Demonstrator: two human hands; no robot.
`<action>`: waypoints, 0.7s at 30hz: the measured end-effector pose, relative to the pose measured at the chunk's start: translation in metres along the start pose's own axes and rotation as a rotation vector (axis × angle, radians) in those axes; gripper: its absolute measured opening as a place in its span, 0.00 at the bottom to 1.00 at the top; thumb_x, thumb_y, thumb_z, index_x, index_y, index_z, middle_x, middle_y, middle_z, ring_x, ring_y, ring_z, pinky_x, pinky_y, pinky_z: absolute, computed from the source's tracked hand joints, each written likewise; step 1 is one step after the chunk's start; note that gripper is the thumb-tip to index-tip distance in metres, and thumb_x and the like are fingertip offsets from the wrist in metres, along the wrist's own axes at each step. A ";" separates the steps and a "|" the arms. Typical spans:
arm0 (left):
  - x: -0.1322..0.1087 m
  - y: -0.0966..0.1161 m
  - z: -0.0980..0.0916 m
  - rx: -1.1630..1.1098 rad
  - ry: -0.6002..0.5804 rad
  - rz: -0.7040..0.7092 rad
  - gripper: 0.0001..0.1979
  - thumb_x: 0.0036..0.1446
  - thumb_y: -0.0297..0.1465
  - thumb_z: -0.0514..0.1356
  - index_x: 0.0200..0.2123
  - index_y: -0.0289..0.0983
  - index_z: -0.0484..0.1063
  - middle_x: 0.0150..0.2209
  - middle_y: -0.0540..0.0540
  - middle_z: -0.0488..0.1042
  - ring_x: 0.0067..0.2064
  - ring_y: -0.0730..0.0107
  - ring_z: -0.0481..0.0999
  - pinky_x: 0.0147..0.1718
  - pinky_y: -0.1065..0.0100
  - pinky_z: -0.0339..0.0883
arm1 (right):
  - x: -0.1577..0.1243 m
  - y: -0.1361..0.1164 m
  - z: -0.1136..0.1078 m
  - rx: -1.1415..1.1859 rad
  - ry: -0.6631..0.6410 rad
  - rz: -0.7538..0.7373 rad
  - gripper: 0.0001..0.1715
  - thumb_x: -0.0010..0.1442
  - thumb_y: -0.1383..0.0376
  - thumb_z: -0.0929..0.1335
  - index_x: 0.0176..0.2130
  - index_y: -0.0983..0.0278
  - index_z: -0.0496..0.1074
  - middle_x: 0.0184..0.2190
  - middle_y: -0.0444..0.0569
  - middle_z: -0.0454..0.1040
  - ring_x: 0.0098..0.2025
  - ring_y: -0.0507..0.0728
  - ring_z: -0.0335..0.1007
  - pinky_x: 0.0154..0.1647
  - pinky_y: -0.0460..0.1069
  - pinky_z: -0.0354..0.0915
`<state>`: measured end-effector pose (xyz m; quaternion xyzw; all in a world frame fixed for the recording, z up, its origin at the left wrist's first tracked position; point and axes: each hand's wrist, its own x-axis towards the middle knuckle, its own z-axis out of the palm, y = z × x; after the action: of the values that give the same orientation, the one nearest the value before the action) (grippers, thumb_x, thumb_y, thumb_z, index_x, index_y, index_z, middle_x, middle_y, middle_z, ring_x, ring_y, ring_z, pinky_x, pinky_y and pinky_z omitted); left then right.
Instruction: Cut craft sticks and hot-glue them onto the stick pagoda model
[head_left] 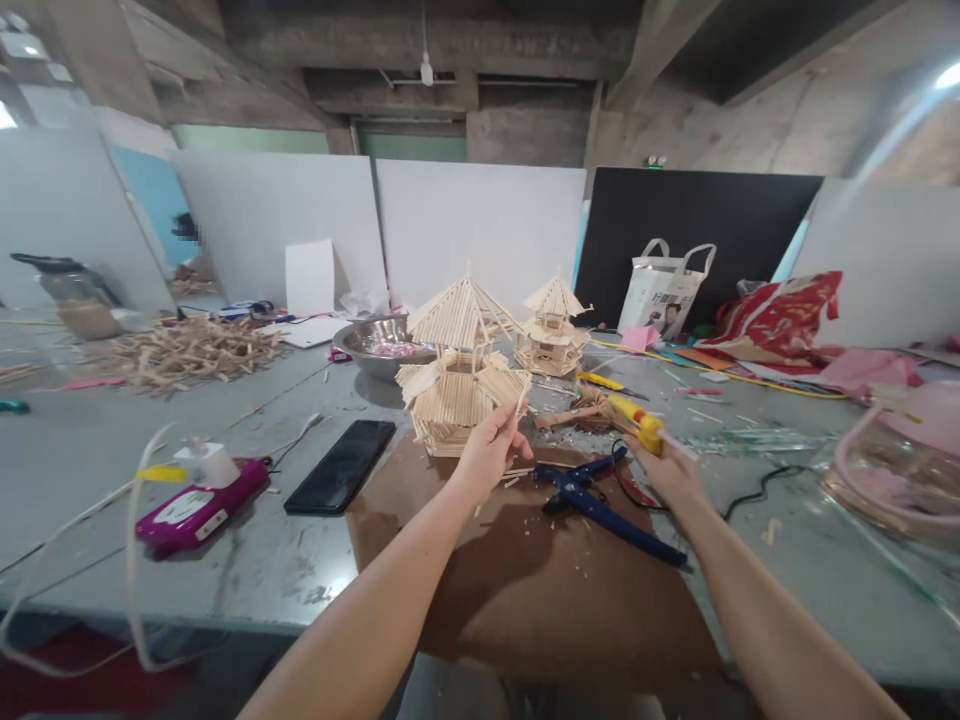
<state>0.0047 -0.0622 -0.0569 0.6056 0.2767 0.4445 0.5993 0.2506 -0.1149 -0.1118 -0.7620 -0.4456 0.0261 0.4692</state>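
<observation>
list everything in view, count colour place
table: 1, grey, throughout
larger model: 1, tan, centre
smaller model: 1, tan, behind right
sheet: 1, brown, front centre
tool: 1, blue, on sheet
glue gun: 1, yellow, centre right
phone: 1, black, beside sheet
power strip: 1, purple, front left
bowl: 1, silver, left of models
stick pile: 1, tan, back left
bottle: 1, clear, far left
bag: 1, white, back right
cloth: 1, red, back right
container: 1, pinkish, far right
panels: several, white/black, background
left grip: 1, at larger model
right grip: 1, around glue gun
</observation>
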 end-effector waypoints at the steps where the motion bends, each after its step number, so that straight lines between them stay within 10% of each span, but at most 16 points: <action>1: 0.000 -0.002 0.000 0.035 -0.009 0.004 0.21 0.49 0.36 0.52 0.47 0.37 0.61 0.16 0.53 0.61 0.16 0.82 0.59 0.12 0.80 0.43 | 0.002 0.000 -0.001 -0.059 -0.006 -0.020 0.23 0.41 0.48 0.63 0.29 0.62 0.69 0.23 0.48 0.71 0.29 0.57 0.66 0.25 0.48 0.57; 12: -0.001 -0.011 -0.006 0.356 -0.018 0.140 0.19 0.51 0.36 0.48 0.46 0.36 0.64 0.16 0.52 0.63 0.19 0.77 0.58 0.20 0.76 0.51 | 0.053 -0.019 -0.008 0.042 -0.259 0.284 0.25 0.44 0.45 0.59 0.16 0.64 0.61 0.09 0.44 0.62 0.12 0.50 0.57 0.12 0.45 0.53; 21: 0.001 -0.014 -0.009 0.467 -0.006 0.197 0.20 0.52 0.34 0.46 0.47 0.36 0.62 0.17 0.51 0.65 0.22 0.75 0.60 0.24 0.75 0.53 | 0.075 -0.011 -0.002 -0.282 -0.117 0.123 0.15 0.44 0.56 0.64 0.21 0.66 0.65 0.22 0.56 0.68 0.34 0.63 0.65 0.30 0.52 0.56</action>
<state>-0.0005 -0.0555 -0.0710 0.7531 0.3097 0.4228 0.3977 0.2896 -0.0616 -0.0744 -0.8432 -0.4239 0.0363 0.3285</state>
